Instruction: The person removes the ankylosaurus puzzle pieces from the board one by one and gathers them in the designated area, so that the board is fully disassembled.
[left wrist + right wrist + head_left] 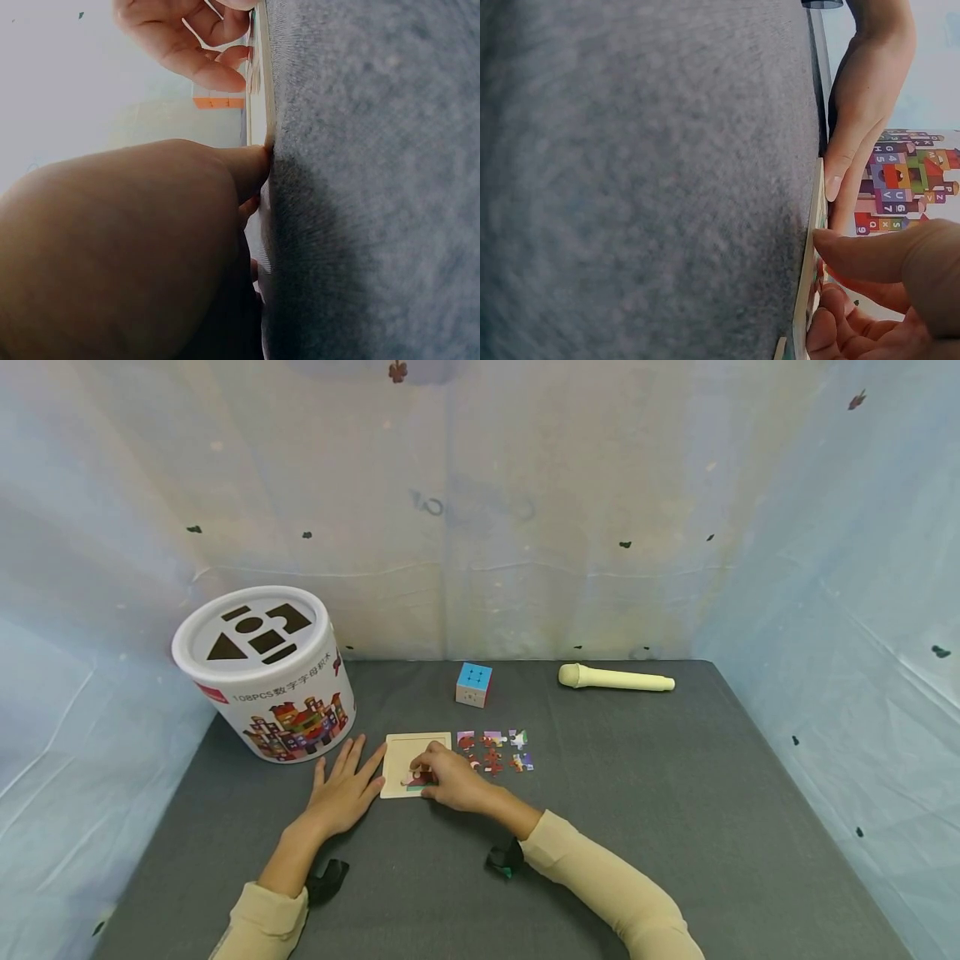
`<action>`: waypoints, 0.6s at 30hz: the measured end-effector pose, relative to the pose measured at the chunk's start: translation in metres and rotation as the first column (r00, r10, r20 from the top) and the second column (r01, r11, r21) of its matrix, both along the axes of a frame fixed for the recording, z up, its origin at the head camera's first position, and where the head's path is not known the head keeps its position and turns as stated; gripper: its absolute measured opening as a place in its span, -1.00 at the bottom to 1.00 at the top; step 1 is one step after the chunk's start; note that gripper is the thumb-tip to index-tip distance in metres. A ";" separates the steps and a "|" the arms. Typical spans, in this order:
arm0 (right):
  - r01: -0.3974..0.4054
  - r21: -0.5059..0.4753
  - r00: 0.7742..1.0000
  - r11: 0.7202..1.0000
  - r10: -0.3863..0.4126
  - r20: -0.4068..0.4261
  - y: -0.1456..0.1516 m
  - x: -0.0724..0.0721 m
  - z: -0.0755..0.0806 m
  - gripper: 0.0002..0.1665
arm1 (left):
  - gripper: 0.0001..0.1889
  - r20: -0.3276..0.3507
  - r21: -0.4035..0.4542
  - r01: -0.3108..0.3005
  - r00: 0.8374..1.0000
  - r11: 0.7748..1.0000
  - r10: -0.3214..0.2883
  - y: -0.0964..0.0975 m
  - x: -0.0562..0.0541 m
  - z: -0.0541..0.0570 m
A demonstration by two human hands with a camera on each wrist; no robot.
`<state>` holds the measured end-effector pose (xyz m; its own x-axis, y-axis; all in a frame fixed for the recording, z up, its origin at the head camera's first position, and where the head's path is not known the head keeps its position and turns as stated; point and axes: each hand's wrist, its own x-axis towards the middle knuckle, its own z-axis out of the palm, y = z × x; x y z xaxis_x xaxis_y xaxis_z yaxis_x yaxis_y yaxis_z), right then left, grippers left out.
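A square wooden puzzle board [396, 752] lies on the dark cloth, with colourful pieces [417, 782] in its lower part. Fingers spread, my left hand [341, 795] lies flat, its thumb and index finger at the board's left edge. My right hand [456, 778] is over the board, its fingers bent down onto the pieces and its thumb near the lower edge. In the right wrist view the right thumb [859, 253] touches the board's side; whether a piece sits between the fingertips is hidden. Several loose jigsaw pieces [492, 755] lie right of the board.
Behind my left hand stands a large white block bucket [273, 693] with a shape-cut lid. A puzzle cube [473, 685] with a blue top sits beyond the loose pieces. Farther right lies a pale yellow toy microphone [617, 678]. Pale sheeting [570, 510] encloses the table.
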<state>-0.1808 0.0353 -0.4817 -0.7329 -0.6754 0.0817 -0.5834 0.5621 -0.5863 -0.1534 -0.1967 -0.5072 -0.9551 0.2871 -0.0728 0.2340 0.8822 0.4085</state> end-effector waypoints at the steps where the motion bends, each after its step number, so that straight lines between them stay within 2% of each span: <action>1: -0.001 0.003 1.000 1.000 0.001 0.001 0.000 0.000 0.000 -0.58 | -0.39 0.000 0.002 0.001 1.000 1.000 -0.001 0.000 0.000 0.000; 8: 0.009 -0.006 1.000 1.000 -0.009 0.007 -0.001 0.000 0.000 -0.60 | -0.38 0.005 0.003 0.004 1.000 1.000 -0.004 -0.001 -0.001 -0.001; 12: 0.010 -0.042 1.000 0.999 -0.010 0.005 -0.001 0.000 0.000 -0.66 | -0.39 0.006 0.002 0.005 1.000 1.000 -0.005 -0.002 -0.001 -0.002; 18: 0.032 -0.121 0.997 0.992 -0.023 0.075 0.000 -0.001 -0.002 -0.77 | -0.39 0.009 0.005 0.005 1.000 1.000 -0.005 -0.001 -0.001 -0.001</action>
<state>-0.1819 0.0349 -0.4838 -0.7583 -0.6430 0.1073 -0.5212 0.4991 -0.6923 -0.1540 -0.1977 -0.5080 -0.9531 0.2919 -0.0799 0.2345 0.8791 0.4149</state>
